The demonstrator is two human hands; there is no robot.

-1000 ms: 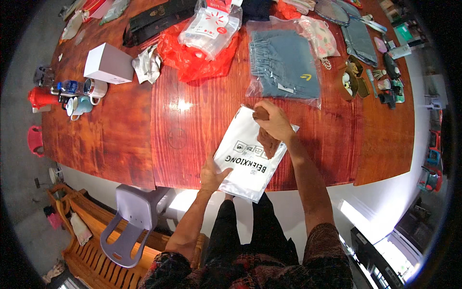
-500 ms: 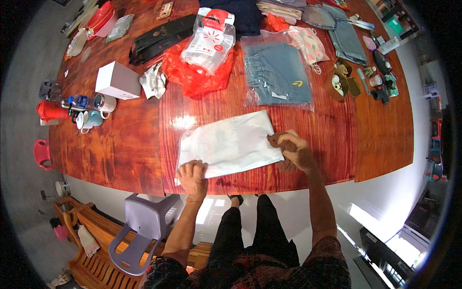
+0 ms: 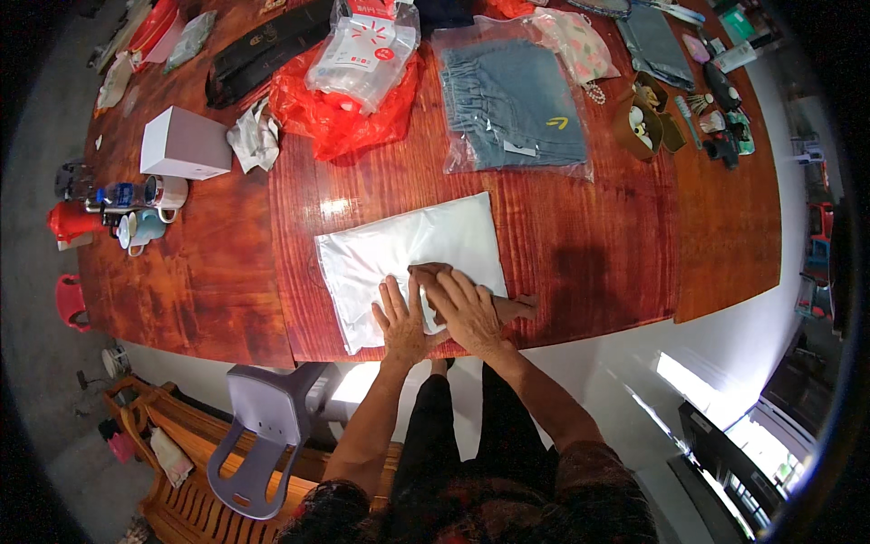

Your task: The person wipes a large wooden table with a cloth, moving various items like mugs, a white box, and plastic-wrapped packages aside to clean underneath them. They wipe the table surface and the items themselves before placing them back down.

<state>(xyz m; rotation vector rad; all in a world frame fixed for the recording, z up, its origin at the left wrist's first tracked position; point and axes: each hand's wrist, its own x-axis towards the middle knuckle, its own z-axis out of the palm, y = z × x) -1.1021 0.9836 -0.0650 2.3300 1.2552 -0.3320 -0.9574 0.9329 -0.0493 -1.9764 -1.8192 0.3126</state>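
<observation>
A flat white plastic pouch (image 3: 362,249), slightly creased, lies at a tilt near the front edge of the table. On its lower left part rests my left hand (image 3: 401,319), palm down with its fingers spread and nothing in them. Close beside it, my right hand (image 3: 469,313) presses a brown cloth (image 3: 430,269) onto the pouch. Its fingers reach over the cloth, and the thumb is hidden. One end of the cloth trails out to the right of this hand, past the pouch's edge onto the wood.
Folded denim in a clear bag (image 3: 517,109) lies beyond the pouch, with a red plastic bag (image 3: 340,127) left of it. A white box (image 3: 186,143) and mugs (image 3: 140,227) stand at left, an olive case (image 3: 643,127) at right. A grey chair (image 3: 263,426) stands below the table edge.
My right hand has moved left with the brown cloth, from the pouch's right edge onto its middle. My left hand has shifted inward and flattened. The pouch lies slightly further left in view.
</observation>
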